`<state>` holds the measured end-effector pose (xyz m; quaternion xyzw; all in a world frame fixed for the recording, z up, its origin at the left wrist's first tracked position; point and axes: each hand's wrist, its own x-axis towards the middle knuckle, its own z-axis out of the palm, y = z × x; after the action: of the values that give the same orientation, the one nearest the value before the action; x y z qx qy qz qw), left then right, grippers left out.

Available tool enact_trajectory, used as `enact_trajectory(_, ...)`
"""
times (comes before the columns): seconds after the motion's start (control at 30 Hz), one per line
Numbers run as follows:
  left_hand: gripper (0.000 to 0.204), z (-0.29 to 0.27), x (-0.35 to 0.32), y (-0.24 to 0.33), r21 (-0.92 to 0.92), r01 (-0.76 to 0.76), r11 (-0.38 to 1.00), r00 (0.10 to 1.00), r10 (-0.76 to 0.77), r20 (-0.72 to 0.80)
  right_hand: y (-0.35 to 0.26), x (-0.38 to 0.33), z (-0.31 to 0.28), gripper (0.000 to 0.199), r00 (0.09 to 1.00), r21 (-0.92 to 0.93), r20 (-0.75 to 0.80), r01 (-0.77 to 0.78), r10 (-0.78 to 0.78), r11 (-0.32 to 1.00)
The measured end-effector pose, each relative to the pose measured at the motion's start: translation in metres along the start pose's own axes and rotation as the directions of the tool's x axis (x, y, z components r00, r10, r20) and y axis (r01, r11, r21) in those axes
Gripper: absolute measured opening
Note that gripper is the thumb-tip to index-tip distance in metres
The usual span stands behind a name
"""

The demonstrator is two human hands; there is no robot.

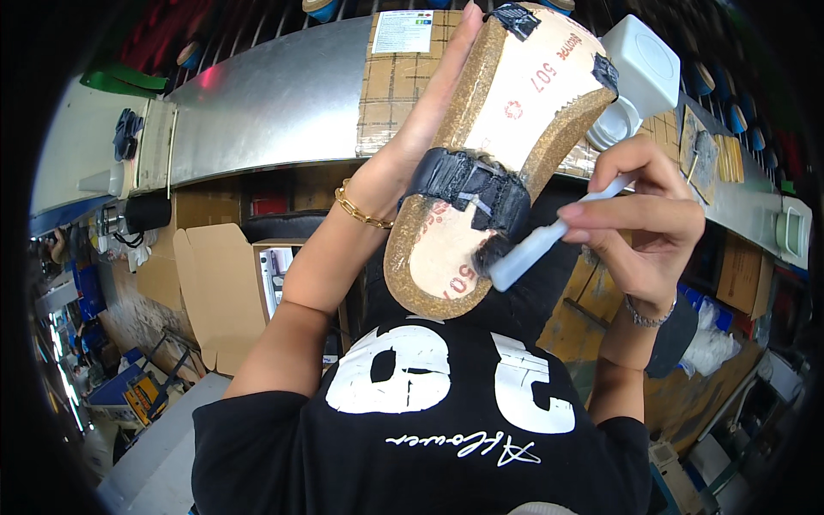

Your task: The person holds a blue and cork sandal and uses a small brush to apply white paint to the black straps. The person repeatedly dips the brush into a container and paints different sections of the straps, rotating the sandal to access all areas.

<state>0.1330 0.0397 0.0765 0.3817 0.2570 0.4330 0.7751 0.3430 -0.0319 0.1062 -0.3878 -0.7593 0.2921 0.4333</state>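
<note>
Nearest the camera, a sandal (pixel 496 146) is held up in front of the front edge of the table (pixel 266 103), its underside facing the viewer and its length tilted, with the rounded lower end toward the person's black shirt (pixel 463 378). The underside has a pale centre with red print and a brown speckled border; a black strap (pixel 468 190) crosses it near the middle, and further black strap ends are fixed near the upper end. The left hand (pixel 421 142) holds the sandal along its left side, fingers extended toward the upper end; the thumb is hidden. The right hand (pixel 651 206) grips the handle of a white brush (pixel 536 249) between thumb and fingers, remaining fingers curled. The dark bristles (pixel 491 251) are at the lower part of the underside, just below the strap; whether they press on it cannot be told. Behind the sandal, to the right, is a white container (pixel 644 64) with a round neck. A cardboard sheet (pixel 390 107) spans the table from back edge to front edge, with a printed paper (pixel 403 32) on it near the back edge. Below the front edge, to the left, an open cardboard box (pixel 215 292) is visible.
</note>
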Motion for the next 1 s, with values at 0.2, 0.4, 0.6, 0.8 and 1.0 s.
enact_trajectory(0.2, 0.087, 0.0, 0.007, -0.005, -0.016, 0.015, 1.0, 1.0, -0.015, 0.005, 0.0, -0.002, -0.004, 0.025, 1.0, 0.283, -0.016, 0.005, -0.001, 0.959)
enact_trajectory(0.4, 0.084, 0.0, 0.007, -0.005, 0.033, 0.021, 0.999, 0.999, -0.022, 0.034, 0.015, 0.035, 0.001, 0.016, 0.888, -0.27, -0.46, -0.149, 0.008, 0.951)
enact_trajectory(0.6, 0.085, -0.02, 0.008, -0.006, 0.113, 0.011, 0.994, 0.996, -0.001, -0.094, 0.006, 0.014, 0.013, 0.017, 0.973, -0.146, -0.226, -0.09, 0.055, 0.985)
enact_trajectory(0.8, 0.081, -0.03, 0.02, -0.017, 0.097, 0.061, 0.993, 0.995, -0.052, -0.088, 0.002, 0.023, 0.034, 0.026, 0.938, 0.345, -0.16, -0.237, 0.306, 0.908)
enact_trajectory(1.0, 0.081, -0.026, 0.014, -0.024, 0.255, -0.096, 0.962, 0.994, 0.108, -0.033, 0.004, 0.03, 0.055, 0.024, 0.993, -0.133, 0.012, 0.119, -0.119, 0.984)
